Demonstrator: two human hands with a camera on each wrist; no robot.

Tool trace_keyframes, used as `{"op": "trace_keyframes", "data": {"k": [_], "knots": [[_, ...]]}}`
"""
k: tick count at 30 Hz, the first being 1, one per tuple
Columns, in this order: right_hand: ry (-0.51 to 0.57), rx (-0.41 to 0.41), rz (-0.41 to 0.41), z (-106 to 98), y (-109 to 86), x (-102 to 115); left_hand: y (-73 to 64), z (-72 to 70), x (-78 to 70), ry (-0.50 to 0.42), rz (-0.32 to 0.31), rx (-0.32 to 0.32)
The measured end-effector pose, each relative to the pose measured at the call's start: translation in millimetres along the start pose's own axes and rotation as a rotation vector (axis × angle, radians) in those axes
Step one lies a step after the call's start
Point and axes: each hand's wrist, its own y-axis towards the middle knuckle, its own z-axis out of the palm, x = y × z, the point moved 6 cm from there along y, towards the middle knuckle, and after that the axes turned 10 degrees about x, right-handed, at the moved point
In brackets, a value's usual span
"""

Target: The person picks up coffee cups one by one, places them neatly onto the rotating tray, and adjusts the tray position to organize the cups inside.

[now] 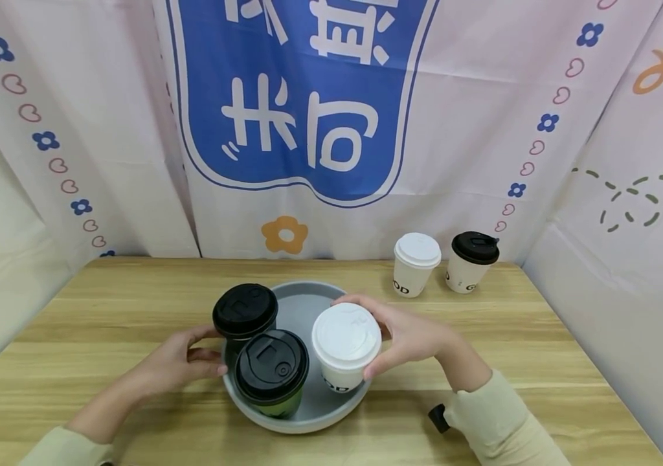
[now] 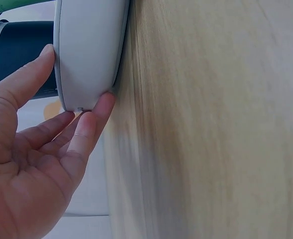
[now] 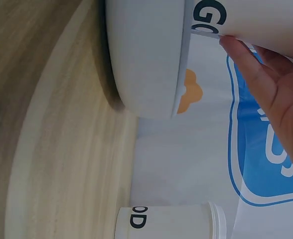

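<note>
We are watching a white-lidded cup being held upright over the right side of a gray round tray. Its printed letters are facing us; whether its base is touching the tray floor, we cannot tell. The right hand is gripping it from the right and behind — thumb at the near side, fingers curving round the back, opened only as wide as the cup.

The left hand is holding the tray's left edge — thumb pressing at the rim, fingers bending in against the lower outer wall. On the tray's left half, two black-lidded cups are standing close together: a green cup at the front and a dark cup behind it, the front lid partly hiding the rear body.

Farther out, toward the table's back right, we are noting two more printed cups standing side by side and apart: a small white-lidded one and a small black-lidded one. The wood-grain table is carrying everything. Behind, a printed cloth is hanging, showing a blue panel and an orange flower.
</note>
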Motion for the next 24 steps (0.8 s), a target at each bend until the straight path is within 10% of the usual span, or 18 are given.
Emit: {"op": "trace_keyframes", "data": {"k": [24], "knots": [[0.009,0.035,0.017,12,2.9,-12,0.9,2.3,-1.5,-0.006,0.031,0.024]]}}
